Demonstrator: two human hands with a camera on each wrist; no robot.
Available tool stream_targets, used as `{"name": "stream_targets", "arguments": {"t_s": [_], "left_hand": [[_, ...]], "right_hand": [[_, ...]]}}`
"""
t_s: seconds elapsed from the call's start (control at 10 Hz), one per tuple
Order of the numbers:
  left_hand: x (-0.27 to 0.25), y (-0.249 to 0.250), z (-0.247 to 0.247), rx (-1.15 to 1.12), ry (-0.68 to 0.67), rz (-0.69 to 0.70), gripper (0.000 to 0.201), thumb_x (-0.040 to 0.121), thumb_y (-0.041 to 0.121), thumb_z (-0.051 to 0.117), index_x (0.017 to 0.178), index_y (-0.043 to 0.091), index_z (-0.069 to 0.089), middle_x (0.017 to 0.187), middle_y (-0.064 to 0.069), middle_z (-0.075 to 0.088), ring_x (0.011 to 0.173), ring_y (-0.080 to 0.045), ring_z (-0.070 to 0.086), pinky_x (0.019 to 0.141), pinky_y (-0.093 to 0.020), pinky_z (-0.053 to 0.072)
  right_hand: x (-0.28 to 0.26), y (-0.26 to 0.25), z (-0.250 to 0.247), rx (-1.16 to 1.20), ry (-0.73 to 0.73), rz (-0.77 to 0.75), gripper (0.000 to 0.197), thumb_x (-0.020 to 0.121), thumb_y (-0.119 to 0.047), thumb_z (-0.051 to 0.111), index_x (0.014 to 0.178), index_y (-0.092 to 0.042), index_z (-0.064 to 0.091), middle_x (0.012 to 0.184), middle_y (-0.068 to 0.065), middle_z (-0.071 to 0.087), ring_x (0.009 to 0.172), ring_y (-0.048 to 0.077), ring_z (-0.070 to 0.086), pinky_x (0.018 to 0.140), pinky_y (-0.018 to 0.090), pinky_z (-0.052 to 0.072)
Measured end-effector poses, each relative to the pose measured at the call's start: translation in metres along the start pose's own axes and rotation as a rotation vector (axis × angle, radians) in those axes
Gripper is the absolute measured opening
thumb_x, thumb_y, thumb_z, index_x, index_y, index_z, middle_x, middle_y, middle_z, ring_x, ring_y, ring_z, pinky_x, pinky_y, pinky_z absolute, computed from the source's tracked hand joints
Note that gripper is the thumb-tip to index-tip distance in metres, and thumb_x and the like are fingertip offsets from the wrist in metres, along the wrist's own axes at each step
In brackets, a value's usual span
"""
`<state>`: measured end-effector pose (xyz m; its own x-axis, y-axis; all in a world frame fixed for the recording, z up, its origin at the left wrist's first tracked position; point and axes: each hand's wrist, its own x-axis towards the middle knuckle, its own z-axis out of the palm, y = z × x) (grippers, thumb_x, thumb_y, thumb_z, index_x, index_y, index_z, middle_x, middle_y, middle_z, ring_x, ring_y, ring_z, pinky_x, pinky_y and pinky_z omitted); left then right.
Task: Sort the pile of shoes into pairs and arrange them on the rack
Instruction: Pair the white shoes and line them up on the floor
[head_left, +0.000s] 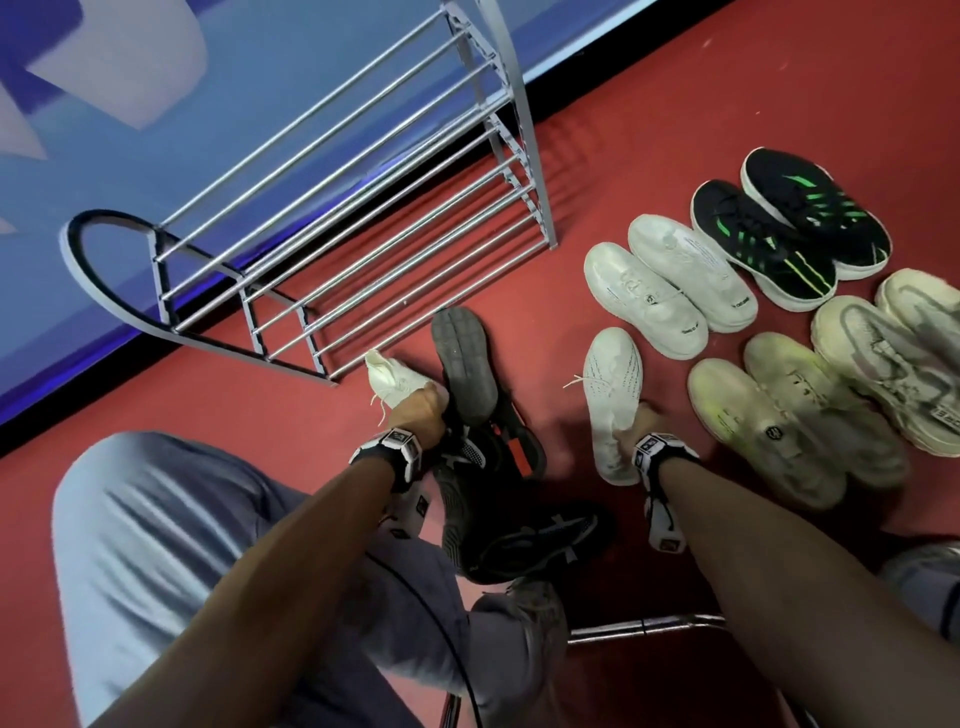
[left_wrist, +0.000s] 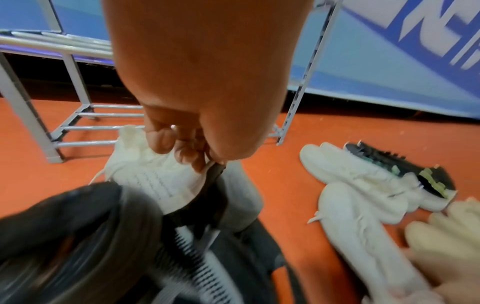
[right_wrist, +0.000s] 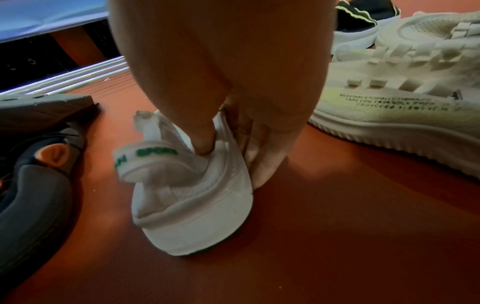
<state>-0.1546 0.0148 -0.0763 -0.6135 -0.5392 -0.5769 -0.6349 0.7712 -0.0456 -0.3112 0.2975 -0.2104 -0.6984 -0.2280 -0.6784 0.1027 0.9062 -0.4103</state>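
Observation:
My left hand (head_left: 415, 413) (left_wrist: 182, 148) pinches the collar of a white knit shoe (head_left: 389, 379) (left_wrist: 153, 174) beside the dark shoe pile (head_left: 483, 457). My right hand (head_left: 641, 421) (right_wrist: 228, 144) grips the heel collar of its matching white knit shoe (head_left: 613, 400) (right_wrist: 192, 197), thumb inside the opening, with the shoe standing on the red floor. The silver shoe rack (head_left: 332, 208) stands empty just behind the left hand, against the blue wall. Set in pairs on the right are white sneakers (head_left: 670, 280), black-and-green sneakers (head_left: 789, 228) and cream sneakers (head_left: 789, 421).
Another cream chunky pair (head_left: 898, 353) lies at the far right. Several black shoes (head_left: 519, 540) lie heaped between my arms, one sole up (head_left: 462, 358). My knee in grey trousers (head_left: 156, 545) fills the lower left; a chrome chair leg (head_left: 644, 626) is below.

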Motion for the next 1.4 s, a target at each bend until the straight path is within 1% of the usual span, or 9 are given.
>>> {"name": "stream_targets", "arguments": {"t_s": [0.1,0.2,0.4,0.5,0.7,0.8,1.0,1.2,1.4], "left_hand": [[-0.001,0.020,-0.034,-0.056,0.027,0.021,0.024,0.076,0.013,0.049,0.096,0.006,0.059,0.099,-0.013,0.064,0.099,-0.037,0.064,0.087,-0.045,0.047],[-0.007,0.046,-0.077,-0.240,0.083,0.068,0.024,0.100,0.016,0.047,0.096,-0.005,0.059,0.099,-0.023,0.066,0.090,-0.040,0.066,0.073,-0.040,0.050],[-0.042,0.094,-0.160,-0.355,0.114,0.338,0.031,0.106,0.035,0.046,0.100,0.005,0.052,0.076,0.003,0.054,0.063,-0.012,0.050,0.058,-0.028,0.039],[-0.055,0.104,-0.176,-0.306,0.010,0.514,0.023,0.105,0.037,0.048,0.098,0.015,0.048,0.081,0.000,0.060,0.067,-0.015,0.058,0.058,-0.032,0.051],[-0.057,0.108,-0.122,0.122,-0.022,0.672,0.019,0.102,0.030,0.051,0.101,0.011,0.047,0.085,-0.007,0.060,0.075,-0.030,0.058,0.066,-0.037,0.046],[-0.045,0.108,-0.068,0.248,-0.106,0.618,0.021,0.095,0.017,0.055,0.113,0.008,0.048,0.096,-0.014,0.064,0.085,-0.034,0.064,0.069,-0.042,0.050],[-0.026,0.104,0.030,0.119,-0.217,0.226,0.065,0.091,0.045,0.062,0.132,-0.001,0.043,0.126,-0.023,0.062,0.118,-0.038,0.062,0.094,-0.044,0.051],[-0.027,0.116,0.092,-0.115,-0.323,0.112,0.077,0.080,0.072,0.064,0.115,0.003,0.068,0.114,-0.018,0.069,0.100,-0.030,0.066,0.082,-0.035,0.051],[-0.021,0.134,0.113,-0.160,-0.184,-0.035,0.113,0.078,0.079,0.059,0.146,-0.007,0.032,0.144,-0.024,0.047,0.132,-0.038,0.050,0.103,-0.039,0.044]], "right_hand": [[-0.002,-0.005,-0.004,0.019,-0.017,0.037,0.039,0.089,-0.038,0.064,0.112,-0.006,0.063,0.112,0.016,0.070,0.101,0.034,0.069,0.082,0.033,0.054],[0.008,-0.002,-0.003,-0.009,-0.079,0.057,0.044,0.082,-0.038,0.071,0.115,-0.011,0.064,0.120,0.008,0.068,0.108,0.029,0.067,0.088,0.034,0.055],[-0.001,-0.010,-0.016,0.151,-0.220,0.108,0.057,0.075,-0.034,0.072,0.124,-0.011,0.052,0.124,0.013,0.060,0.114,0.033,0.059,0.098,0.037,0.047],[0.031,0.007,0.004,0.291,-0.242,0.072,0.082,0.050,-0.050,0.077,0.124,-0.022,0.052,0.124,0.006,0.064,0.109,0.030,0.062,0.101,0.043,0.047],[0.015,0.004,-0.022,0.555,-0.121,0.053,0.064,0.063,-0.043,0.085,0.113,-0.012,0.058,0.108,0.005,0.067,0.103,0.028,0.065,0.096,0.043,0.051],[0.003,0.011,-0.039,0.575,-0.096,0.056,0.061,0.069,-0.042,0.084,0.113,-0.011,0.056,0.105,0.005,0.064,0.099,0.027,0.062,0.092,0.041,0.051],[-0.016,0.024,-0.052,0.438,-0.111,-0.016,0.037,0.080,-0.027,0.078,0.101,-0.011,0.053,0.084,-0.001,0.055,0.082,0.020,0.052,0.062,0.028,0.038],[-0.013,0.035,-0.040,0.388,-0.043,-0.034,0.031,0.078,-0.023,0.075,0.080,-0.017,0.045,0.072,-0.004,0.048,0.070,0.018,0.046,0.060,0.030,0.036],[-0.010,0.039,-0.041,0.295,-0.030,-0.041,0.033,0.076,-0.034,0.076,0.086,-0.019,0.049,0.075,-0.004,0.054,0.071,0.019,0.051,0.069,0.035,0.042]]}}
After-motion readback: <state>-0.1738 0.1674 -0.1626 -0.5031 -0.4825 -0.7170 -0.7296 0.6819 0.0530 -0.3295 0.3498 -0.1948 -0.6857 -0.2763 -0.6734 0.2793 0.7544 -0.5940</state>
